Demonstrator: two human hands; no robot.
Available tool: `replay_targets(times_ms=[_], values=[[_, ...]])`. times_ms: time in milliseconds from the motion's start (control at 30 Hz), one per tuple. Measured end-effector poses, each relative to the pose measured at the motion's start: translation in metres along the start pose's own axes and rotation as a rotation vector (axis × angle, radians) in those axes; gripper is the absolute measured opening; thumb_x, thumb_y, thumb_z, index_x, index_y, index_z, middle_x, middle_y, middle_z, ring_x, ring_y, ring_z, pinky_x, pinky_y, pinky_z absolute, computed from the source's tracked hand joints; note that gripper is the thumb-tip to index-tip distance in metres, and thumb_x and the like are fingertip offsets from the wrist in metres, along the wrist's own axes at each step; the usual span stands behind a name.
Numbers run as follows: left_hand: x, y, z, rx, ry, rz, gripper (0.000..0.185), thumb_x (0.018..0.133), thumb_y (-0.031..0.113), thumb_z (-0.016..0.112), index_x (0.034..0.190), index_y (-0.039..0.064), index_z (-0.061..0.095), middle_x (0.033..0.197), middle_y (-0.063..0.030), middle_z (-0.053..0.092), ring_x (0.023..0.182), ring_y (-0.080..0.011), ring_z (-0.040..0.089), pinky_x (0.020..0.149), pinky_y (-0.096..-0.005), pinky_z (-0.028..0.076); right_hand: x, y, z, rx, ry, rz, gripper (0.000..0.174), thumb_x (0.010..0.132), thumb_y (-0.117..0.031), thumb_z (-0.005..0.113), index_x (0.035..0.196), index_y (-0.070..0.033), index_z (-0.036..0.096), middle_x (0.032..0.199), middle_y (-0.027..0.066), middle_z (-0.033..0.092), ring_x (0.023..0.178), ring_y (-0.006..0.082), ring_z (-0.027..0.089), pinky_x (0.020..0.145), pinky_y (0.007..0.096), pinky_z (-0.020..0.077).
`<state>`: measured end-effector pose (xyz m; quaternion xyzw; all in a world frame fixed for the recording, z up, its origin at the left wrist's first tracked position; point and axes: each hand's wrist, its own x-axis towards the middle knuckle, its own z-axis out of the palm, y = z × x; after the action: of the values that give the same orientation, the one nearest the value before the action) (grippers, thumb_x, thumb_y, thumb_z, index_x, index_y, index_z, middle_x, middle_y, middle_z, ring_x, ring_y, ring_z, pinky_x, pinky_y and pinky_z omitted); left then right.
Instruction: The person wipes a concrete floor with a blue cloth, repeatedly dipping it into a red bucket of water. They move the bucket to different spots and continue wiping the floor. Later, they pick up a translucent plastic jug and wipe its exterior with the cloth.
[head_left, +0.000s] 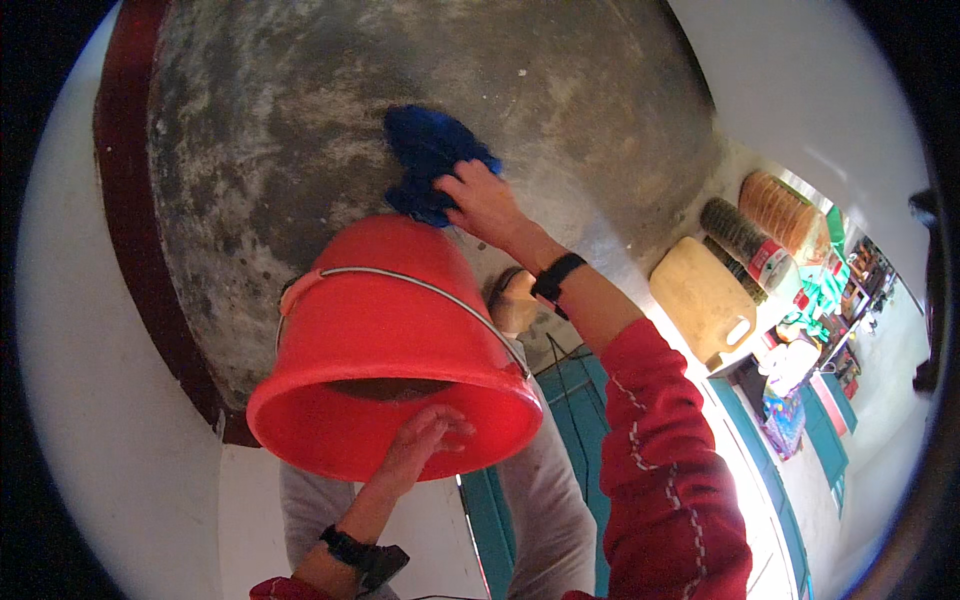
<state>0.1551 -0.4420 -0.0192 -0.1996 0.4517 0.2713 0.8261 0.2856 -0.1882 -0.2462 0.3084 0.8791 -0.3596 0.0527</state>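
Observation:
My right hand grips a dark blue cloth against the stained grey concrete floor, just beyond the bucket. A red plastic bucket with a metal bail handle stands between my feet, its mouth facing me, and something dark shows inside. My left hand is over the near side of the bucket's mouth, its fingers spread and slightly curled, with nothing seen in them. Whether it touches the inner wall I cannot tell.
A dark red band edges the floor along the white wall at left. To the right are a tan cutting board, a large plastic bottle with dark contents and cluttered shelves. Teal panels lie behind my legs.

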Motion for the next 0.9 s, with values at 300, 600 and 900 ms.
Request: replay_targets(times_ms=[300, 600, 900], values=[[0.003, -0.006, 0.0, -0.005, -0.029, 0.046, 0.024, 0.101, 0.022, 0.043, 0.114, 0.005, 0.054, 0.113, -0.0088, 0.061, 0.108, -0.0207, 0.06, 0.086, -0.0362, 0.053, -0.217, 0.064, 0.0, 0.111, -0.012, 0.669, 0.053, 0.066, -0.007, 0.073, 0.114, -0.013, 0.052, 0.11, 0.0161, 0.052, 0.105, 0.0378, 0.05, 0.089, 0.0448, 0.0448], [0.002, -0.006, -0.006, 0.025, -0.043, 0.032, 0.023, 0.102, 0.022, 0.042, 0.115, 0.008, 0.055, 0.111, -0.0043, 0.06, 0.108, -0.0154, 0.058, 0.087, -0.0326, 0.05, -0.172, 0.072, 0.004, 0.986, 0.855, 1.592, 0.09, 0.071, -0.045, 0.079, 0.142, -0.019, 0.031, 0.138, 0.0146, 0.04, 0.12, 0.0349, 0.041, 0.083, 0.0545, 0.045], [-0.01, 0.013, -0.004, -0.019, -0.151, 0.064, 0.03, 0.102, 0.027, 0.041, 0.118, 0.004, 0.052, 0.113, -0.0104, 0.061, 0.111, -0.0202, 0.057, 0.091, -0.0353, 0.048, 0.026, 0.088, -0.086, 0.881, 0.662, 1.454, 0.091, 0.073, -0.055, 0.072, 0.147, -0.022, 0.03, 0.152, 0.0168, 0.012, 0.125, 0.0367, 0.038, 0.086, 0.0541, 0.0446]])
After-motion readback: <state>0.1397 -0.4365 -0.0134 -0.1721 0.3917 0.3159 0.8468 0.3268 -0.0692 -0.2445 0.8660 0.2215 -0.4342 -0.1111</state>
